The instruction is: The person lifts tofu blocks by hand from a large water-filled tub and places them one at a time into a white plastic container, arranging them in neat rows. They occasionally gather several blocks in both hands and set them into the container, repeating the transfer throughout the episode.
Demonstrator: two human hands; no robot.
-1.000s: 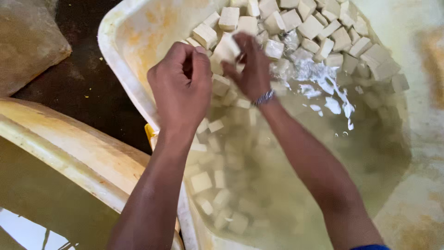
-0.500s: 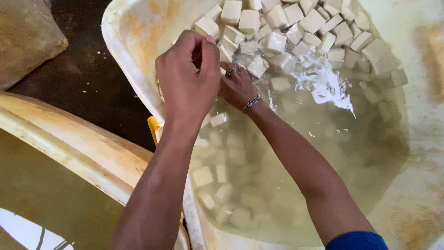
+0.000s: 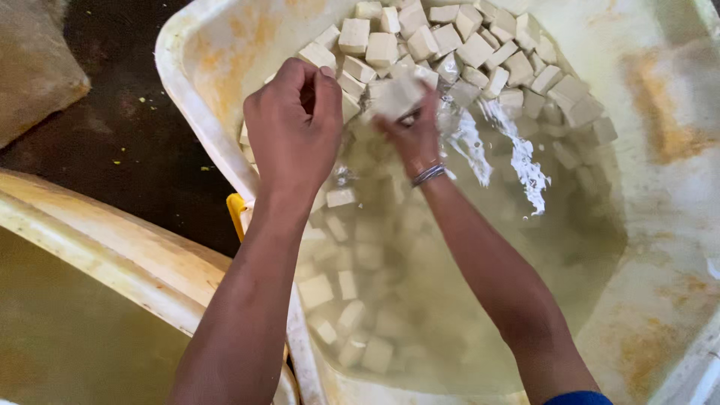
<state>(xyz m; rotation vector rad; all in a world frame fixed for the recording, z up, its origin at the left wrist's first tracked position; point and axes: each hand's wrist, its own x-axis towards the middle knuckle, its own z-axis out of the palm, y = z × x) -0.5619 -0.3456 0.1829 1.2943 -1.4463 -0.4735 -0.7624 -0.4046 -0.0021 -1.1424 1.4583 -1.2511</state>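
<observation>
Both hands work over a big cream-coloured plastic tub [image 3: 196, 90] filled with cloudy, yellowish water [image 3: 480, 285]. The left hand [image 3: 294, 131] hovers above the tub's near-left rim, its fingers [image 3: 328, 94] curled closed into a loose fist; whether anything sits inside the fist cannot be told. Just beside those fingers, the right hand [image 3: 411, 127] is half in the water, its fingers gripping a pale cube [image 3: 397, 96] lifted clear of the surface. A thin bracelet [image 3: 428, 174] circles the right wrist.

Beyond the fingers of both hands, a heap of pale cubes [image 3: 450, 37] rises out of the water at the tub's far end. Below the fingers, more cubes lie sunken [image 3: 341, 292] and blurred under the water. The water ripples and glints just right of the right fingers.

Left of the tub lies a dark, wet floor [image 3: 127, 142]. Nearer the person, a second cream tub [image 3: 97, 247] holds murky liquid, and a small yellow piece [image 3: 236, 210] shows between the two tubs.
</observation>
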